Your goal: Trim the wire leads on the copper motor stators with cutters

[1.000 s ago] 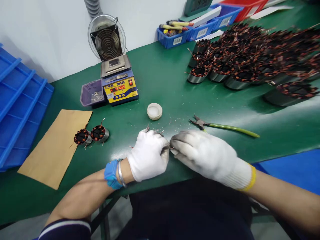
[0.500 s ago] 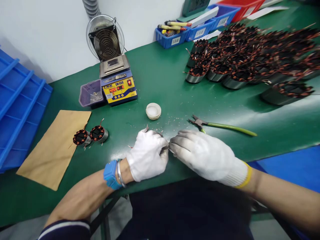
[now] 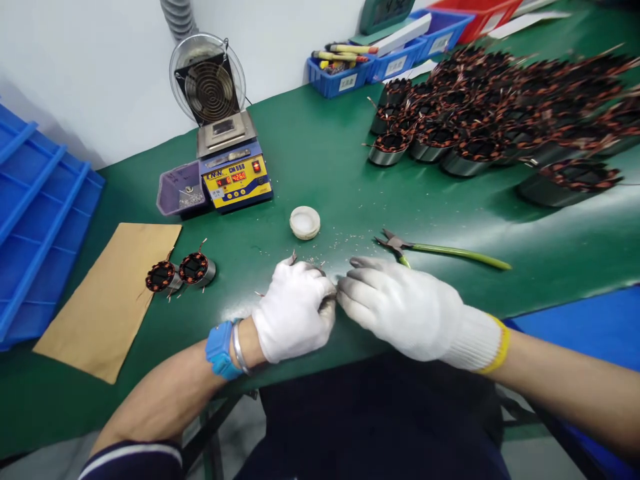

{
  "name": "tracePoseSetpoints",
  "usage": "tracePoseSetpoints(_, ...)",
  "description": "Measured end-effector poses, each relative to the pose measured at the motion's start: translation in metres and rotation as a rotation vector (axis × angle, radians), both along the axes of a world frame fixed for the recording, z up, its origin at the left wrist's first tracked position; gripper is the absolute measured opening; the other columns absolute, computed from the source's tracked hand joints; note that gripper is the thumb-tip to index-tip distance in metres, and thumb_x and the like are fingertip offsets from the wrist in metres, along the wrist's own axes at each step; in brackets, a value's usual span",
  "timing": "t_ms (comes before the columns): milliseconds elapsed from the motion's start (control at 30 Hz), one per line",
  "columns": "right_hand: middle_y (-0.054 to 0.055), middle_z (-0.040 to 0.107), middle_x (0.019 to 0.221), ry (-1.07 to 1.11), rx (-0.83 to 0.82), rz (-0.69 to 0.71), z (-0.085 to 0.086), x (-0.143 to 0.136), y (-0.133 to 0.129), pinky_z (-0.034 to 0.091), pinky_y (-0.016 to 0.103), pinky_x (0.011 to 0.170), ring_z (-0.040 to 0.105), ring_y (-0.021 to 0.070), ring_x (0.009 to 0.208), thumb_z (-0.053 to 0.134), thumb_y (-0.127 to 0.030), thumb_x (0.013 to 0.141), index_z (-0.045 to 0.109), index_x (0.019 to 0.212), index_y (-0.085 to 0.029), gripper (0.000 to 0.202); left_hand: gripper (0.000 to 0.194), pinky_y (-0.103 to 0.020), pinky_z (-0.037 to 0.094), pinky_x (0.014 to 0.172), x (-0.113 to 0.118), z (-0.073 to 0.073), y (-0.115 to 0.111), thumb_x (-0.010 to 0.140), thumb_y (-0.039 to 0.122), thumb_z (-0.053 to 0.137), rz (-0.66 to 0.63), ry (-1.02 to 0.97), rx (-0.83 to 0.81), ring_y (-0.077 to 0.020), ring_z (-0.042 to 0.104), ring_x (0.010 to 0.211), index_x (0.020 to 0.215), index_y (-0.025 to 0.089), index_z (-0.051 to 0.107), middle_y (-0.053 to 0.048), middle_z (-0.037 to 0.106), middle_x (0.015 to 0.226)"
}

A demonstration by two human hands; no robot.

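My left hand [image 3: 296, 311], in a white glove with darkened fingertips, is curled closed near the table's front edge. What it grips is hidden under the fingers; a short reddish wire end [image 3: 259, 294] shows beside it. My right hand [image 3: 407, 310], gloved too, has its fingers pressed together, their tips meeting the left thumb and forefinger. Anything pinched there is too small to make out. Just beyond the hands stands a small round white dish [image 3: 305, 223]. Cutting pliers with green handles [image 3: 453, 255] lie behind my right hand, jaws apart.
Two copper-wound stators [image 3: 197, 269] stand by a brown paper sheet [image 3: 107, 300] at left. Behind are a solder pot [image 3: 235, 177] with a lit display and a purple bin [image 3: 167, 190]. Many stators [image 3: 473, 150] crowd the right; blue bins [image 3: 340, 83] line the back.
Both hands keep nearly the same place and grip. The right hand's fingers have shifted slightly, the upper ones spreading a little. The view has moved slightly, and the solder pot's display reads differently.
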State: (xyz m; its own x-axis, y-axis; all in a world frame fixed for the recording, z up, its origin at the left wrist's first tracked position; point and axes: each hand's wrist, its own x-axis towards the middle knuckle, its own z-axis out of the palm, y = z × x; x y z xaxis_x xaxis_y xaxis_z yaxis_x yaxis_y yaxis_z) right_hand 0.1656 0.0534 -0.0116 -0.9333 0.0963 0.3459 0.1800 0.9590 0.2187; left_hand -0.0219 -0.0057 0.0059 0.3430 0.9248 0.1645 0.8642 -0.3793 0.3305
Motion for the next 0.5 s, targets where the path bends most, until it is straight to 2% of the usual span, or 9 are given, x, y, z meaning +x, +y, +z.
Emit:
tracePoseSetpoints(100, 0.005, 0.062, 0.072, -0.179, 0.028, -0.062, 0.012, 0.01, 0.013, 0.045, 0.044, 0.083, 0.057, 0.0232, 0.069, 0.049, -0.008, 0.089, 0.063, 0.078, -0.02, 0.022, 0.013, -0.047, 0.047, 0.101, -0.001, 0.0, 0.0, 0.084, 0.017, 0.058, -0.014, 0.005, -0.031, -0.0243, 0.067, 0.088, 0.078, 0.02, 0.069, -0.005, 0.073, 0.084)
tracePoseSetpoints(200, 0.008, 0.063, 0.079, -0.354, -0.068, -0.377, 0.016, 0.041, 0.037, 0.042, 0.037, 0.067, 0.058, 0.0227, 0.071, 0.042, -0.01, 0.094, 0.065, 0.085, -0.019, 0.026, 0.014, -0.044, 0.048, 0.098, -0.002, -0.001, 0.0, 0.085, 0.016, 0.057, 0.025, -0.005, -0.067, -0.0226, 0.066, 0.086, 0.077, 0.021, 0.068, -0.004, 0.072, 0.083)
tracePoseSetpoints(233, 0.009, 0.065, 0.084, -0.351, -0.152, -0.498, 0.015, 0.053, 0.043, 0.043, 0.036, 0.066, 0.059, 0.022, 0.071, 0.041, -0.019, 0.099, 0.067, 0.093, -0.018, 0.027, 0.014, -0.043, 0.048, 0.098, -0.003, -0.001, 0.0, 0.085, 0.017, 0.057, 0.043, -0.007, -0.068, -0.0223, 0.066, 0.085, 0.077, 0.021, 0.068, -0.004, 0.072, 0.082)
tracePoseSetpoints(267, 0.012, 0.067, 0.098, -0.306, -0.236, -0.572, 0.012, 0.064, 0.048, 0.046, 0.036, 0.07, 0.063, 0.0232, 0.078, 0.043, -0.03, 0.101, 0.067, 0.105, -0.017, 0.028, 0.014, -0.043, 0.048, 0.098, -0.003, -0.002, 0.0, 0.085, 0.017, 0.057, 0.057, -0.008, -0.067, -0.0222, 0.065, 0.085, 0.077, 0.021, 0.067, -0.004, 0.072, 0.081)
tracePoseSetpoints(300, 0.019, 0.064, 0.118, -0.26, -0.269, -0.602, 0.008, 0.074, 0.05, 0.049, 0.039, 0.079, 0.065, 0.0285, 0.096, 0.05, -0.042, 0.098, 0.064, 0.12, -0.014, 0.038, 0.014, -0.043, 0.048, 0.099, -0.003, -0.003, 0.0, 0.085, 0.017, 0.057, 0.07, -0.009, -0.062, -0.0224, 0.065, 0.085, 0.077, 0.02, 0.067, -0.004, 0.072, 0.081)
tracePoseSetpoints(333, 0.027, 0.055, 0.135, -0.235, -0.261, -0.655, 0.003, 0.082, 0.049, 0.05, 0.043, 0.089, 0.06, 0.0366, 0.115, 0.059, -0.053, 0.091, 0.056, 0.133, -0.009, 0.062, 0.013, -0.043, 0.048, 0.1, -0.003, -0.004, 0.001, 0.085, 0.017, 0.057, 0.076, -0.013, -0.056, -0.0225, 0.066, 0.085, 0.077, 0.02, 0.067, -0.004, 0.072, 0.081)
tracePoseSetpoints(367, 0.032, 0.047, 0.143, -0.229, -0.239, -0.706, -0.002, 0.087, 0.046, 0.048, 0.048, 0.096, 0.052, 0.0435, 0.125, 0.065, -0.06, 0.084, 0.049, 0.14, -0.004, 0.081, 0.012, -0.044, 0.048, 0.1, -0.003, -0.005, 0.001, 0.085, 0.017, 0.057, 0.082, -0.017, -0.047, -0.0227, 0.066, 0.085, 0.078, 0.02, 0.067, -0.005, 0.072, 0.081)
tracePoseSetpoints(433, 0.036, 0.043, 0.145, -0.259, -0.208, -0.766, -0.011, 0.093, 0.036, 0.044, 0.056, 0.101, 0.045, 0.0505, 0.131, 0.068, -0.064, 0.077, 0.045, 0.141, 0.0, 0.093, 0.012, -0.044, 0.049, 0.1, -0.002, -0.007, 0.0, 0.084, 0.016, 0.057, 0.091, -0.023, -0.028, -0.0228, 0.066, 0.085, 0.078, 0.02, 0.067, -0.005, 0.072, 0.081)
tracePoseSetpoints(500, 0.033, 0.05, 0.139, -0.27, -0.261, -0.765, -0.016, 0.097, 0.028, 0.046, 0.055, 0.101, 0.051, 0.0473, 0.125, 0.06, -0.062, 0.081, 0.048, 0.138, -0.001, 0.084, 0.011, -0.043, 0.05, 0.1, -0.002, -0.009, 0.0, 0.083, 0.016, 0.058, 0.097, -0.039, 0.003, -0.0227, 0.066, 0.084, 0.079, 0.021, 0.067, -0.005, 0.072, 0.082)
